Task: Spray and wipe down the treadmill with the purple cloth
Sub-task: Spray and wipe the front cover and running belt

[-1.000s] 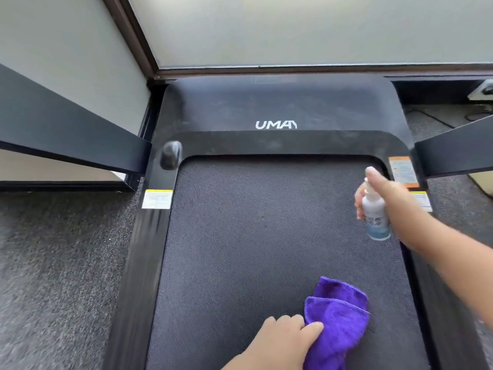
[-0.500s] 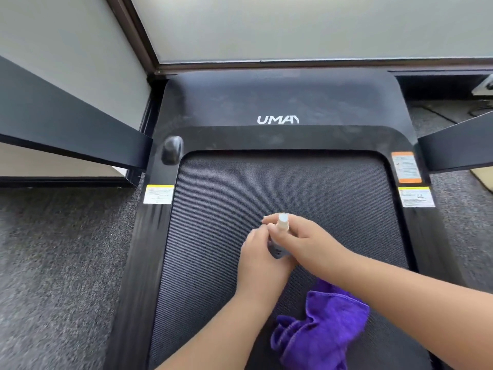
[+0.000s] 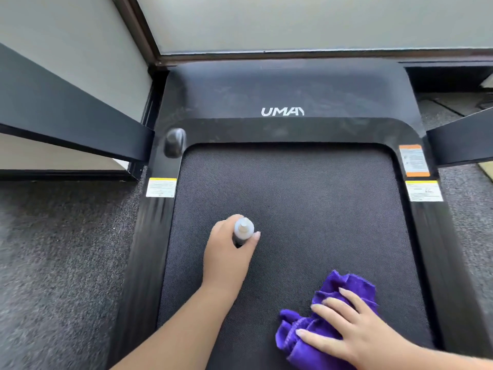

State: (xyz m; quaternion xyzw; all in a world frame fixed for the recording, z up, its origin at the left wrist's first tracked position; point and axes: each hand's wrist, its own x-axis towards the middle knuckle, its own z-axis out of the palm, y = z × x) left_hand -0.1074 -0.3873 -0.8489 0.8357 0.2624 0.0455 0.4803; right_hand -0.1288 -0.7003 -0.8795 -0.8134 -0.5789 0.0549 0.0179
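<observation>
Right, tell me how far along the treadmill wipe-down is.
Done: nothing shows as wiped; the dusty black motor cover looks untouched. In hand: the left hand grips the small clear spray bottle; the right hand presses the crumpled purple cloth onto the dark textured belt. Left: wiping belt, rails, cover.

**Surroundings outside the work area**

I see grey carpet (image 3: 61,263) covering the floor on both sides of the view. A pale wall (image 3: 66,49) stands at the left, with a dark baseboard (image 3: 58,174) along its foot. A frosted panel (image 3: 320,20) fills the top of the view, bounded by a dark brown frame (image 3: 306,56) along its lower edge and up its left side. At the far right edge I can make out a white object (image 3: 488,82) and thin dark cables (image 3: 453,106) on the carpet; neither is clear enough to identify.
</observation>
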